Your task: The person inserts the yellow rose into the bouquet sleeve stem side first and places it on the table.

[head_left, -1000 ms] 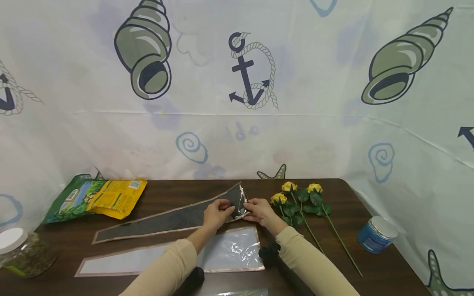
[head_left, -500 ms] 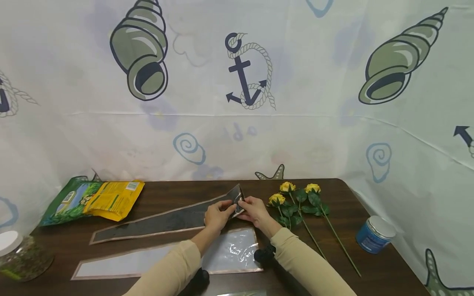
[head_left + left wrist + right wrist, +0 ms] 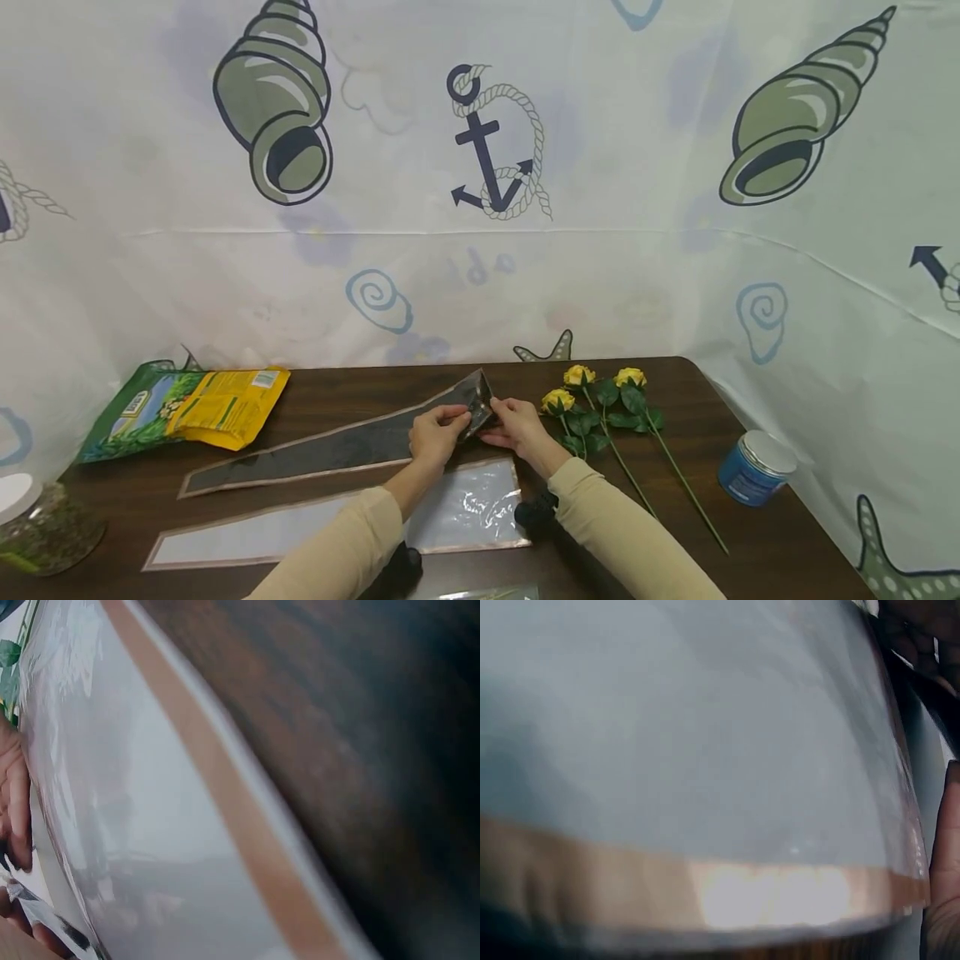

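Note:
A long, tapered black flower sleeve (image 3: 330,446) with a pinkish-gold border lies slantwise on the table, its wide end lifted and bent. My left hand (image 3: 437,435) pinches the film near that wide end between thumb and fingers. Right at the end's right edge, my right hand (image 3: 521,429) pinches the rim with thumb and forefinger, its other fingers extended below. A white flower sleeve (image 3: 468,508) of like shape lies flat under my forearms and fills much of both wrist views. Three yellow roses (image 3: 580,377) with long green stems lie just right of my right hand.
A green and yellow bag (image 3: 225,408) lies at the back left. A clear jar (image 3: 56,529) with a white lid stands front left, a blue tin (image 3: 756,471) on the right. Clear film (image 3: 495,593) shows at the near edge. A patterned curtain (image 3: 600,275) hangs behind the table (image 3: 360,383).
The wide end of the black sleeve, turned up and folded between the hands half a second ago, now spreads a little more. Both hands have stayed nearly in place; the head view has shifted slightly.

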A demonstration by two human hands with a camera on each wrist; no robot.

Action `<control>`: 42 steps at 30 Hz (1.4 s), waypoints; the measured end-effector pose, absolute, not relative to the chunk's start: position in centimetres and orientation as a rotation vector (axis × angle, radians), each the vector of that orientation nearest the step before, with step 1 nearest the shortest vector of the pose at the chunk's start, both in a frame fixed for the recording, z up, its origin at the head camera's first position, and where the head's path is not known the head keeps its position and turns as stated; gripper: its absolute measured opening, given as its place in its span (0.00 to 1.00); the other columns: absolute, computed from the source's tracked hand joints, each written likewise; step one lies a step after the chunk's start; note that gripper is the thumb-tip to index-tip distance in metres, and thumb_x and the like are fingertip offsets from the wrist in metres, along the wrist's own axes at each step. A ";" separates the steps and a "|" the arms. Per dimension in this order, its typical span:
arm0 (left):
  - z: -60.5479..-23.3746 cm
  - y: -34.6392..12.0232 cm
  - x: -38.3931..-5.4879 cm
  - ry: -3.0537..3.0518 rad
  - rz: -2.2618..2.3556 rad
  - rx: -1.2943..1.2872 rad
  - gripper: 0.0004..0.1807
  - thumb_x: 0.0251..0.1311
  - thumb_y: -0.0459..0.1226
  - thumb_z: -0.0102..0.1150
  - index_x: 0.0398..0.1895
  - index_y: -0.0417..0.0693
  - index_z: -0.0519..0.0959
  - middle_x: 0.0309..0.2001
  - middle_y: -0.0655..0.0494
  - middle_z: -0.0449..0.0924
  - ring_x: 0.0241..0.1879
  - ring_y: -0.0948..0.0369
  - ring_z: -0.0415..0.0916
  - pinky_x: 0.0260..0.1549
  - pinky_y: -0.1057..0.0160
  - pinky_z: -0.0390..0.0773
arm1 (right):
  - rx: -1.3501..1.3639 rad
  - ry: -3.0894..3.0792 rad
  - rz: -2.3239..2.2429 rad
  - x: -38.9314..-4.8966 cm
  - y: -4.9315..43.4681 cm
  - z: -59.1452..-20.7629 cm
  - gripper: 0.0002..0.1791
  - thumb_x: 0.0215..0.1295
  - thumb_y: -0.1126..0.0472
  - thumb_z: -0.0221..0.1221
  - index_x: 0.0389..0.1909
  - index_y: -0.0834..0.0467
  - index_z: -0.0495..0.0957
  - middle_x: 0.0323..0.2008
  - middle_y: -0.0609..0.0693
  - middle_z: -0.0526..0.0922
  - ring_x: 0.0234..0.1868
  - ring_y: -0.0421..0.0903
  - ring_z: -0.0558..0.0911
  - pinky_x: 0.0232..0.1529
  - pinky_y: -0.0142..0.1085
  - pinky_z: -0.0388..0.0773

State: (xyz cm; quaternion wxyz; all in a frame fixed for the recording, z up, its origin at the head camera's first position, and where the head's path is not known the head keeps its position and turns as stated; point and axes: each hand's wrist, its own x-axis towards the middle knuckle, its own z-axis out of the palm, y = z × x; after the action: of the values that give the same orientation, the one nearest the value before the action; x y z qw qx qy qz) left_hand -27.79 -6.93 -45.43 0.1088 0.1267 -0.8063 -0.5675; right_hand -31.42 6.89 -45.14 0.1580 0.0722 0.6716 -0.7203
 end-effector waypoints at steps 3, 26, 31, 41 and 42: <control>-45.4 -7.2 -27.8 -2.311 -1.744 0.340 0.10 0.52 0.37 0.68 0.37 0.43 0.85 0.32 0.50 0.85 0.30 0.65 0.77 0.31 0.70 0.72 | 0.247 1.917 -2.049 -31.4 7.1 -45.0 0.15 0.71 0.61 0.49 0.49 0.70 0.71 0.30 0.56 0.81 0.24 0.43 0.83 0.33 0.37 0.82; -45.9 -8.2 -27.7 -2.264 -1.807 0.345 0.12 0.53 0.40 0.67 0.39 0.43 0.84 0.32 0.53 0.84 0.29 0.69 0.72 0.27 0.74 0.70 | -0.024 2.148 -2.051 -27.6 14.0 -41.1 0.16 0.69 0.64 0.52 0.50 0.74 0.70 0.29 0.57 0.81 0.27 0.43 0.84 0.33 0.36 0.82; -45.7 -8.5 -27.9 -2.266 -1.783 0.340 0.12 0.53 0.39 0.67 0.38 0.43 0.84 0.32 0.52 0.85 0.27 0.71 0.73 0.26 0.75 0.70 | -0.013 2.265 -1.929 -24.9 18.9 -41.2 0.16 0.68 0.66 0.52 0.49 0.75 0.69 0.30 0.56 0.81 0.28 0.42 0.83 0.33 0.34 0.81; -45.9 -8.0 -27.9 -2.292 -1.754 0.343 0.12 0.54 0.41 0.67 0.38 0.44 0.84 0.32 0.53 0.85 0.27 0.71 0.72 0.28 0.74 0.69 | -0.084 2.532 -1.462 -22.4 21.1 -43.7 0.07 0.63 0.67 0.58 0.38 0.69 0.75 0.26 0.54 0.80 0.20 0.43 0.80 0.23 0.38 0.81; -45.9 -7.9 -27.9 -2.294 -1.757 0.345 0.12 0.54 0.40 0.67 0.38 0.44 0.85 0.32 0.53 0.85 0.27 0.71 0.72 0.28 0.74 0.69 | -0.084 2.561 -1.424 -22.4 21.0 -43.7 0.07 0.62 0.67 0.59 0.36 0.68 0.76 0.24 0.53 0.80 0.18 0.42 0.79 0.22 0.38 0.80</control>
State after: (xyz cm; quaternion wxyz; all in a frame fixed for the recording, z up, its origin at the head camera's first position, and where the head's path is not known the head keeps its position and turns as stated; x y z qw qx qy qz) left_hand -27.94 -7.90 -45.95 0.1156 0.1178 -0.7830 -0.5997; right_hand -22.41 20.98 -43.73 0.1048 -0.0283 0.8688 -0.4831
